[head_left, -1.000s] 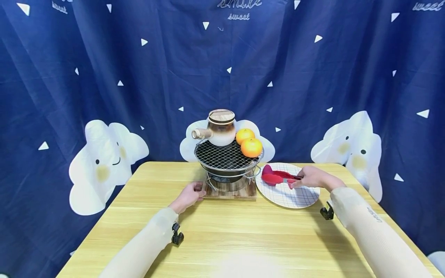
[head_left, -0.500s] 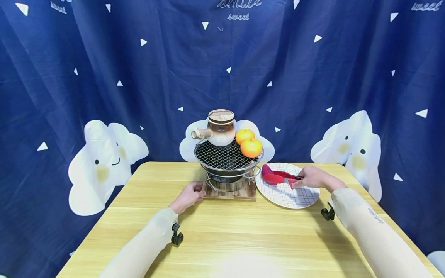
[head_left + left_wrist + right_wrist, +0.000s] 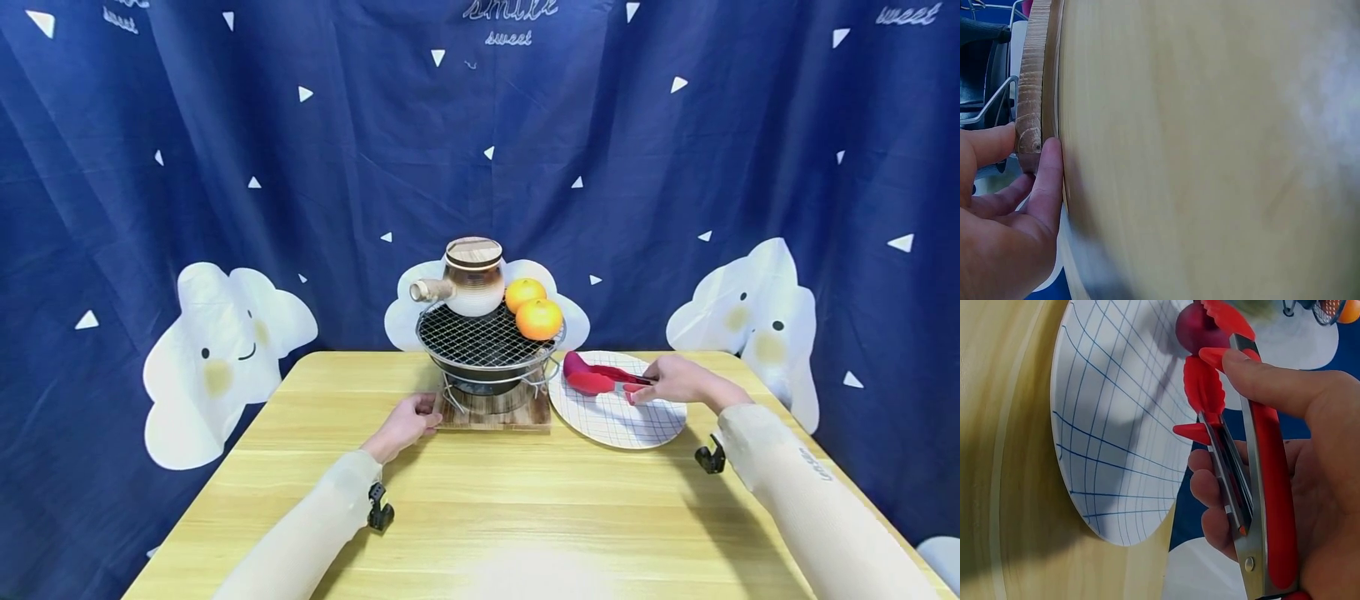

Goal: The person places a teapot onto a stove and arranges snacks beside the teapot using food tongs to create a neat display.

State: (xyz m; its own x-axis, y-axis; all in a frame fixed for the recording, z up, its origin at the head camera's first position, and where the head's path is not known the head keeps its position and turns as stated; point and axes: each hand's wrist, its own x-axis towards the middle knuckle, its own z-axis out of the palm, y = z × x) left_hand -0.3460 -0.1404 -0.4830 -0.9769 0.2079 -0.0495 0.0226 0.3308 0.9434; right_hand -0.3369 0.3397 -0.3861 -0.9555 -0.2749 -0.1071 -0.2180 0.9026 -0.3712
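Note:
My left hand (image 3: 405, 427) pinches the near left corner of the wooden board (image 3: 1030, 94), thumb on one face and fingers on the other. On that board stands a black tabletop grill (image 3: 483, 342) with a round wire mesh. Over at the right, my right hand (image 3: 686, 383) grips a pair of red-and-steel tongs (image 3: 1272, 500), thumb on one arm and fingers curled around the other. Their scalloped red tips lie beside a round purple-red thing (image 3: 1194, 328), perhaps a fruit or an onion, above a white plate with blue grid lines (image 3: 1116, 444).
A clay teapot (image 3: 474, 287) with a wooden lid and side handle sits on the mesh. Two orange fruits (image 3: 539, 320) rest at the mesh's right side. The plate is right next to the grill's board. A blue curtain (image 3: 375, 167) hangs behind the wooden table (image 3: 487, 500).
The head view has shifted slightly, so the scene sits a little further left. The tongs' tips have moved slightly at the purple-red thing. My left hand keeps its place on the board.

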